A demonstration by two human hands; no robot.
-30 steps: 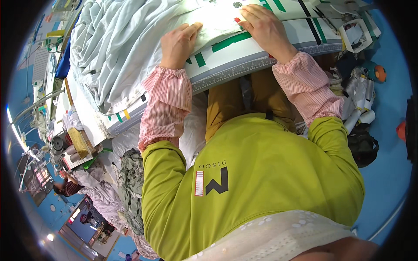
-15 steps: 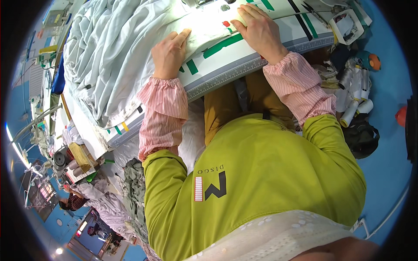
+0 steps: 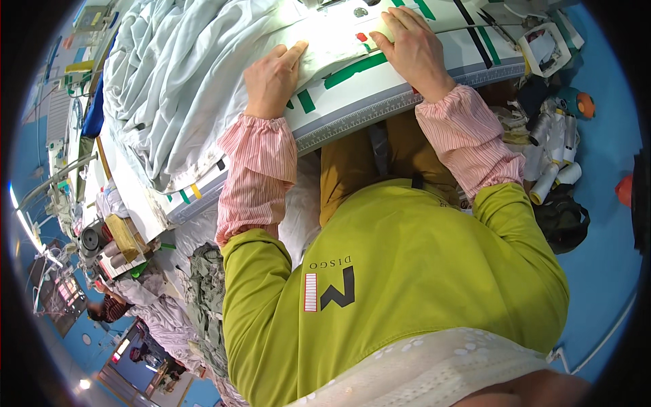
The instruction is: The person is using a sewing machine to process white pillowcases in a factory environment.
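Note:
A large bunched pale white cloth (image 3: 180,88) covers the left of the work table, its flat edge running under the bright lamp light toward the metal parts of a sewing machine (image 3: 324,4) at the top. On that edge rests my left hand (image 3: 271,80), fingers bent and pressed together on the cloth; the tips partly hide what they grip. My right hand (image 3: 415,55) lies flat to the right of the machine, its fingers stretched forward and the thumb apart. Between the hands a small red mark (image 3: 361,37) shows on the lit surface.
A grey ruler strip (image 3: 366,112) lines the table's front edge, with green tape (image 3: 354,70) behind it. Tweezers (image 3: 496,26) and a white tray (image 3: 544,49) lie at the right. Thread spools (image 3: 557,146) hang below. Another person (image 3: 112,308) works far left.
The whole view has shifted slightly, so the table and both hands appear a little farther right. Relative to the cloth and table, both hands look almost unmoved.

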